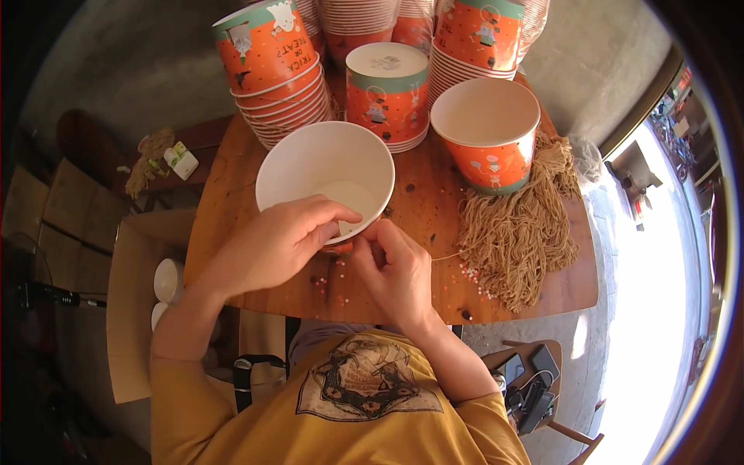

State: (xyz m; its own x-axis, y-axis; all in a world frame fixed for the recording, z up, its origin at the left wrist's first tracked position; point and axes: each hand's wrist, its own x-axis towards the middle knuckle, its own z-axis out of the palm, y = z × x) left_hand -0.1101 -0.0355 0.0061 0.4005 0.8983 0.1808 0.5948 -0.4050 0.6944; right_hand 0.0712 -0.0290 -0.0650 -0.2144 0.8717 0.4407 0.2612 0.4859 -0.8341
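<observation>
Left hand [280, 242]: comes in from about 7 o'clock; fingers curled over the near rim of the white-lined paper bucket [325, 180], thumb and fingertips closed on the rim and holding it.
Right hand [395, 267]: comes in from about 5 o'clock; fingers bent in, thumb and forefinger pinched together just under the bucket's near edge. A thin strand of string [443, 256] runs from the pinch toward 3 o'clock; whether anything else is in the pinch cannot be told.
Paper bucket: near the middle of the wooden table [232, 167], open mouth up and tilted toward the person, white inside, orange outside showing at its lower edge.
Bundle of tan string [518, 232]: lies at 3 o'clock from the hands, spread out like a mop head, near the table's right edge.
Second open bucket [487, 133]: upright at 1 o'clock from the hands, touching the top of the string bundle.
Upturned bucket [387, 91]: at 12 o'clock, bottom up on a short stack.
Stacks of orange buckets [273, 66]: along the far edge of the table, from 11 to 1 o'clock, leaning.
Small pale bits [474, 279]: scattered on the table at the lower edge of the string, others just below the hands.
Cardboard box [128, 310]: at 8 o'clock beside the table, white cups [168, 279] at its edge.
</observation>
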